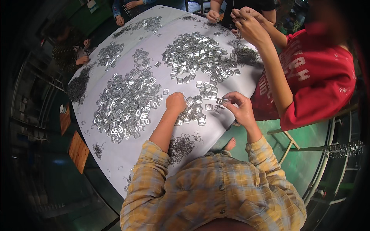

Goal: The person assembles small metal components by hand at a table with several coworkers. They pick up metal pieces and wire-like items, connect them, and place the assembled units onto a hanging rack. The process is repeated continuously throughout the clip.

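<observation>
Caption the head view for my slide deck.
Right hand pinching a silvery buckle, closed left hand near a small pile, at a white table bearing larger heaps.

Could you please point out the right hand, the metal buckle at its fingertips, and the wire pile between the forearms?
Right hand [241, 109]: head view, middle of the hand.
Metal buckle [221, 101]: head view, its middle.
Wire pile [182, 148]: head view, centre of the heap.

Silvery rectangular metal buckles [127, 104], 9 o'clock: smooth, glossy. Thin dark metal wire hooks [183, 148], 6 o'clock: dull. White tabletop covering [119, 154], centre to 11 o'clock: smooth, low sheen. Yellow-and-grey plaid cloth shirt [208, 192], 5 o'clock: matt, creased. Red cloth T-shirt [316, 79], 2 to 3 o'clock: matt. Orange-brown flat wooden board [79, 152], 8 o'clock: smooth. Green floor [304, 165], 4 o'clock: glossy.
</observation>
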Demonstrator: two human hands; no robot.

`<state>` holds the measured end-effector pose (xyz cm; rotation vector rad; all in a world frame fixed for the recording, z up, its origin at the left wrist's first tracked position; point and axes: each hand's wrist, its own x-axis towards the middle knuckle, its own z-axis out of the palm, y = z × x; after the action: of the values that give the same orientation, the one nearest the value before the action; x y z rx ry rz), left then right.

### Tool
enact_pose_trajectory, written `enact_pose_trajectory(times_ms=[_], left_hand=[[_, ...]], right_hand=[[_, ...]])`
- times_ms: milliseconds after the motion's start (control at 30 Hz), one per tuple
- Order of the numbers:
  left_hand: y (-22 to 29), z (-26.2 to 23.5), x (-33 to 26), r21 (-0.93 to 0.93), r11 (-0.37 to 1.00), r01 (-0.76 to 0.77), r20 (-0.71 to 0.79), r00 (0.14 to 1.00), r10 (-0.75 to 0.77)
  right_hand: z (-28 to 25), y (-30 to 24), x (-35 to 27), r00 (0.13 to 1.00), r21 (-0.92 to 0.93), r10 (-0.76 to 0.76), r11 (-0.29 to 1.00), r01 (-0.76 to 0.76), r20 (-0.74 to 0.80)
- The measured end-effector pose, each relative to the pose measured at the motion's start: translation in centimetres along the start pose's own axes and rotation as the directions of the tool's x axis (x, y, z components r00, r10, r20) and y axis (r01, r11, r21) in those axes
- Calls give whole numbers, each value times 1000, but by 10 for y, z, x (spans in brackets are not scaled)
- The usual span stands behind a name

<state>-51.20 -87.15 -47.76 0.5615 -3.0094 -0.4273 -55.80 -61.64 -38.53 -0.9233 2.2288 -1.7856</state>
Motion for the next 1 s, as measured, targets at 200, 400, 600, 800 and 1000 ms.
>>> enact_pose_trajectory(times_ms=[200,400,600,800,1000], left_hand=[[8,-23,-25,-820,572,-1,1,1000,3],[48,-58,-63,-894,315,-319,-263,942,206],[57,-63,-69,-863,390,-322,-316,945,82],[50,-56,-68,-878,347,-330,-300,944,139],[57,-53,-64,-930,206,-305,-309,951,11]], right_hand=[[16,5,-1,1000,39,17,999,-18,22],[34,-5,3,1000,64,22,998,-22,-2],[46,-8,6,998,42,-54,998,54,-12],[51,-11,6,998,-20,-64,998,64,-10],[54,-12,8,996,2,-77,997,77,51]])
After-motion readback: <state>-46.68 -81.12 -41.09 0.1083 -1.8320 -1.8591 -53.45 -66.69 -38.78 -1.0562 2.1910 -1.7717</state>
